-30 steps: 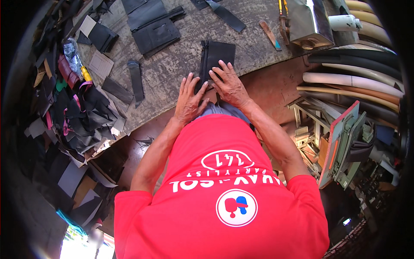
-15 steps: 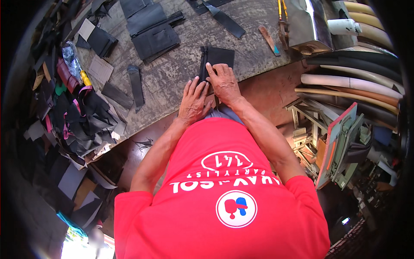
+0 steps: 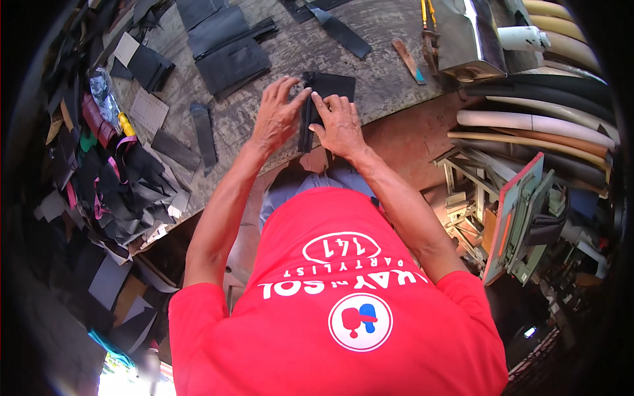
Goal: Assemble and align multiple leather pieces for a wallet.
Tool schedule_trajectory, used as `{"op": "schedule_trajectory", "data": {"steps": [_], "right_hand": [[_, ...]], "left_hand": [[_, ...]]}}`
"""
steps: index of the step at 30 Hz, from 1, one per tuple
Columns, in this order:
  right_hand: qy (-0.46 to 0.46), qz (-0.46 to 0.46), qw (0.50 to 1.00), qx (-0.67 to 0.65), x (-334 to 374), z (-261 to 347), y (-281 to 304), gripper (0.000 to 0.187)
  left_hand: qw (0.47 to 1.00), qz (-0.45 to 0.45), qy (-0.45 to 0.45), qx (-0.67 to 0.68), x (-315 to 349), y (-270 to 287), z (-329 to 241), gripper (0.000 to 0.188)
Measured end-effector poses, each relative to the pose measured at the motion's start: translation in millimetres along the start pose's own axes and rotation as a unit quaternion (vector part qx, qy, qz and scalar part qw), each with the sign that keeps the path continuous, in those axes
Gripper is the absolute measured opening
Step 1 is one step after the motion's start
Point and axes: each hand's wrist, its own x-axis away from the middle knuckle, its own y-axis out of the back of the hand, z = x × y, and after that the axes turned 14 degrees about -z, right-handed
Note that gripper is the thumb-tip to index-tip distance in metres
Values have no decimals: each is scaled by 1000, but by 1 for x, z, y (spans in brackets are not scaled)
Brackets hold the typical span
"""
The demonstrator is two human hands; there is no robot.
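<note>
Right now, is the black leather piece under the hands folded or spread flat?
Cannot tell for sure: the black leather piece lies flat on the workbench, a raised dark strip along its left edge, both hands pressing there.

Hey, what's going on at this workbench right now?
A person in a red shirt is bent over a worn workbench, working a black folded leather piece with both bare hands. The left hand presses its left edge, and the right hand pinches it from the right. More black leather pieces and strips lie farther back, with a heap of scraps to the left.
</note>
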Motion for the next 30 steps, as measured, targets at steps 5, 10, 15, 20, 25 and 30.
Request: {"op": "schedule_trajectory", "data": {"steps": [5, 10, 15, 20, 25, 30], "right_hand": [[22, -17, 999, 23, 8, 9, -2, 54], [103, -71, 985, 115, 24, 10, -22, 39], [152, -35, 982, 107, 41, 10, -5, 44], [188, 29, 974, 124, 50, 12, -7, 50], [199, 80, 961, 175, 48, 20, -9, 68], [236, 65, 957, 155, 64, -5, -9, 73]], "left_hand": [[998, 1, -45, -50, -12, -35, -3, 47], [971, 43, -82, -218, -16, -40, -9, 51], [969, 69, -74, -226, -20, -45, -17, 52], [967, 116, -24, -227, -28, -49, -30, 51], [981, 60, -11, -184, -48, -50, -21, 25], [979, 51, 41, -192, -72, -53, -22, 14]]}}
